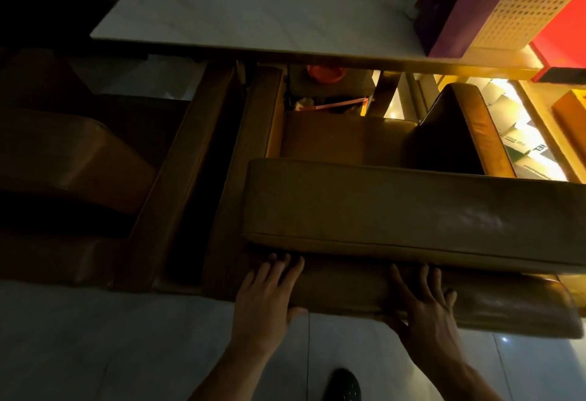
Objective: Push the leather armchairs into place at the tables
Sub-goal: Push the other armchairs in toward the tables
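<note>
At far left a second armchair sits in deep shadow, its brown leather smooth and rounded at the cushion, its flat arm running alongside the near chair with a dark gap between them. Above both lies the table, a pale rectangular slab with faint marble-like veining and a thin edge. The left hand lies flat on the top of the armchair's back, fingers spread, thumb hooked over the near edge. That chair stands at the table, its seat front just under the tabletop; its back cushion is a long, boxy tan-brown pad with piped seams and a dull sheen. The right hand rests palm down on the same back rail, fingers splayed, gripping nothing. Below, a dark shoe stands on glossy pale tiles. On the table's right end stand a purple box and a white perforated basket; beside them is a red panel. Print on cartons at far right is too blurred to read.
</note>
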### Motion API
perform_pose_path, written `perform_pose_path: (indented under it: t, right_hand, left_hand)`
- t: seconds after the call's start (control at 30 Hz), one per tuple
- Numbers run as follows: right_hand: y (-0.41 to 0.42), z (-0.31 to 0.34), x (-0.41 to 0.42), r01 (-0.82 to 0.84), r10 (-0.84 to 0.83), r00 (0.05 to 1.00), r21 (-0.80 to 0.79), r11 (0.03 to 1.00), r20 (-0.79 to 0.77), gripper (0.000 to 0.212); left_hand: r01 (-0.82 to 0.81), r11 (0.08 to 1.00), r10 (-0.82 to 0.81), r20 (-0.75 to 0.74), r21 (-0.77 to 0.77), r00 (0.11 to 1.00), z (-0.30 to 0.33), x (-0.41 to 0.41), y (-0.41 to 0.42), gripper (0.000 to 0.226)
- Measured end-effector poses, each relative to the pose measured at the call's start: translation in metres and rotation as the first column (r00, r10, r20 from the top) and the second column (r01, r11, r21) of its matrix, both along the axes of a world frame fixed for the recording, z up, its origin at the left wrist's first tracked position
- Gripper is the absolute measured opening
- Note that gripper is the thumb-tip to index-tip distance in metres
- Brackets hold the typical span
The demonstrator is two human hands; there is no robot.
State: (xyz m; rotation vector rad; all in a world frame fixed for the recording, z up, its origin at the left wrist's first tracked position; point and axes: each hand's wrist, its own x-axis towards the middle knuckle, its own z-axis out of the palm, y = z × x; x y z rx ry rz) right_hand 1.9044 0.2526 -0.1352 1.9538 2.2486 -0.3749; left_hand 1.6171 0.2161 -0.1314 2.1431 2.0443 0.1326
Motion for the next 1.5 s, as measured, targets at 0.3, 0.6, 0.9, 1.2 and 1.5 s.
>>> perform_pose_path:
  t: [0.3,0.6,0.9,1.2,1.5]
  right_hand:
    - [0.000,0.006,-0.007,0.022,-0.021,0.999,0.027,0.999,-0.026,0.093]
    - [-0.003,0.007,-0.010,0.020,-0.020,1.000,0.051,0.999,0.006,0.095]
    - [0.000,0.001,-0.006,0.003,-0.005,0.999,0.048,0.999,0.039,0.096]
    - [0.003,0.001,-0.008,0.004,-0.007,0.996,0.035,0.999,0.087,0.096]
    - [0.002,0.007,-0.009,0.009,-0.009,0.996,-0.008,1.000,0.091,0.094]
  left_hand:
    - [-0.046,0.999,0.046,-0.013,0.005,0.999,0.005,0.008,0.004,0.090]
    - [-0.049,0.999,0.049,0.046,0.010,0.998,0.003,0.009,-0.003,0.092]
    - [-0.082,0.997,0.082,0.082,-0.004,0.993,0.003,0.013,-0.001,0.088]
    - [-0.131,0.990,0.137,0.153,-0.049,0.979,0.007,0.016,0.002,0.088]
    - [-0.144,0.987,0.152,0.146,-0.068,0.978,0.011,0.018,0.004,0.087]
